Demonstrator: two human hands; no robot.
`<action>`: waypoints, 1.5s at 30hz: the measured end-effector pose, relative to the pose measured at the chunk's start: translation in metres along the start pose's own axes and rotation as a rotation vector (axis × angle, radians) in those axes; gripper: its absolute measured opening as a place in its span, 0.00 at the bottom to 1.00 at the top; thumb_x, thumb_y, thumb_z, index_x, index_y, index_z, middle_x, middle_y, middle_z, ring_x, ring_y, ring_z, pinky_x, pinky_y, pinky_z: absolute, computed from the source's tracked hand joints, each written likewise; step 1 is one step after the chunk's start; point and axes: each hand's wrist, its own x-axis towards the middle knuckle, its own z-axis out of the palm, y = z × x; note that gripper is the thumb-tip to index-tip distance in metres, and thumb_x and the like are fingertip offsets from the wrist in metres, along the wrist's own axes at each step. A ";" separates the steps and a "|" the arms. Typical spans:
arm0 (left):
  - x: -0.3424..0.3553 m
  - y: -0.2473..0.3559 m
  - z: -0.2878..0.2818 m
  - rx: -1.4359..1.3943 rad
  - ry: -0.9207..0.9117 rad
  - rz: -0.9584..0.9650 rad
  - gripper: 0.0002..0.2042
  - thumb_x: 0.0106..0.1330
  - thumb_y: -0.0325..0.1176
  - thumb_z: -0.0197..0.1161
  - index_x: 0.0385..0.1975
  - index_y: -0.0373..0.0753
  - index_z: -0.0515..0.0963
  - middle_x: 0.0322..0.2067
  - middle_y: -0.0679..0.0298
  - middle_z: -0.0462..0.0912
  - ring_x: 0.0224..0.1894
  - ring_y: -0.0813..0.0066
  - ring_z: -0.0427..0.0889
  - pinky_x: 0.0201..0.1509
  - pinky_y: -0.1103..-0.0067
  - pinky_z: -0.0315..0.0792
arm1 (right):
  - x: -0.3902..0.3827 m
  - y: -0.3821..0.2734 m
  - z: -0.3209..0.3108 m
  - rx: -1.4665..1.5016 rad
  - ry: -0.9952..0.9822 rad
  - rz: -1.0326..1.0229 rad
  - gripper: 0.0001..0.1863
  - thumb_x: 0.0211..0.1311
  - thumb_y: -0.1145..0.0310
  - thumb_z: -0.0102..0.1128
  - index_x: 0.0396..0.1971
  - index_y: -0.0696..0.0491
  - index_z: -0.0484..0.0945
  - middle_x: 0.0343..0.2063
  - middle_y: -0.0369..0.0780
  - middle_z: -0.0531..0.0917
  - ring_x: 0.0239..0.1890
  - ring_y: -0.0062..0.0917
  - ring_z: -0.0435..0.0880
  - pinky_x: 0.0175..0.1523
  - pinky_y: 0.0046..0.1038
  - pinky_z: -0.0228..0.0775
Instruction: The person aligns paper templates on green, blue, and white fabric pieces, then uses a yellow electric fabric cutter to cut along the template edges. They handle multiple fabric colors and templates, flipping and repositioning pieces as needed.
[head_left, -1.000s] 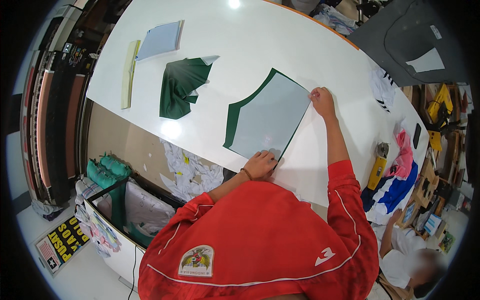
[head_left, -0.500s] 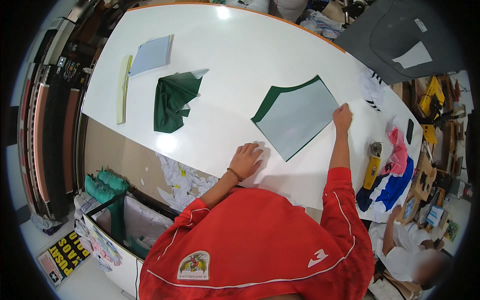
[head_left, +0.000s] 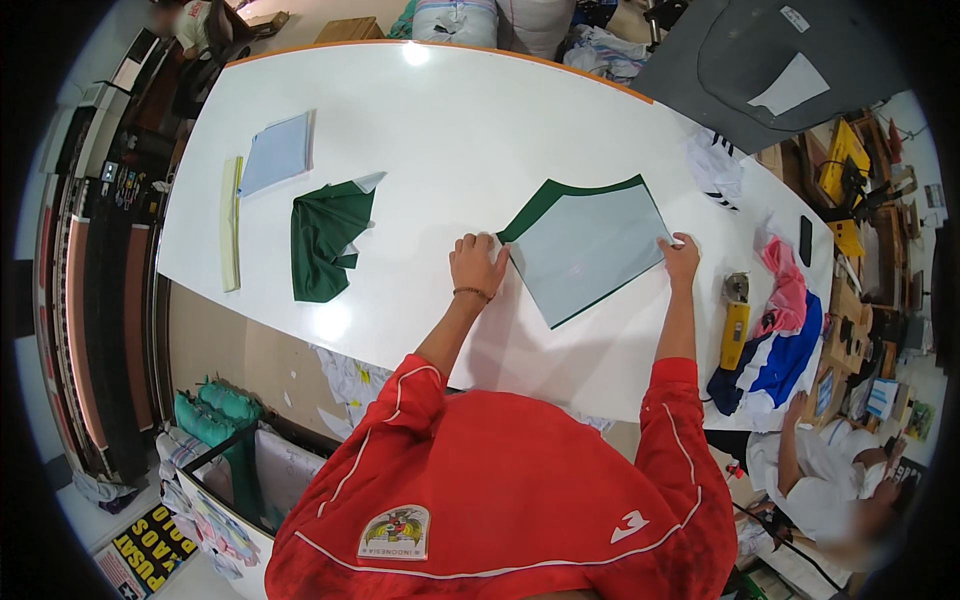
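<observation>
A pale grey pattern piece (head_left: 582,256) lies over dark green fabric (head_left: 526,206), which shows along its upper edges, on the white table (head_left: 440,140). My left hand (head_left: 475,263) is at the piece's left corner, its fingers curled against the edge. My right hand (head_left: 679,255) pinches the right edge. Left of my hands lie crumpled green fabric (head_left: 325,240), a folded light blue stack (head_left: 275,152) and a narrow pale yellow strip (head_left: 230,220).
A yellow power cutter (head_left: 735,330), pink fabric (head_left: 780,265), blue-white fabric (head_left: 775,365), striped white fabric (head_left: 712,170) and a phone (head_left: 805,240) lie on the right. Co-workers sit at lower right (head_left: 800,470) and upper left (head_left: 197,30). A bin (head_left: 245,470) stands lower left.
The layered piece has turned and shifted rightward. My left hand has left its lower corner and reached its left corner. My view has shifted, showing more beyond the table's far side.
</observation>
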 end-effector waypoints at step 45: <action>0.036 0.024 0.019 -0.206 -0.130 0.134 0.18 0.62 0.28 0.68 0.53 0.41 0.81 0.54 0.50 0.82 0.56 0.49 0.80 0.58 0.61 0.77 | -0.243 -0.115 0.050 0.058 -0.236 -0.983 0.14 0.46 0.73 0.67 0.36 0.51 0.83 0.41 0.39 0.80 0.51 0.39 0.79 0.60 0.46 0.69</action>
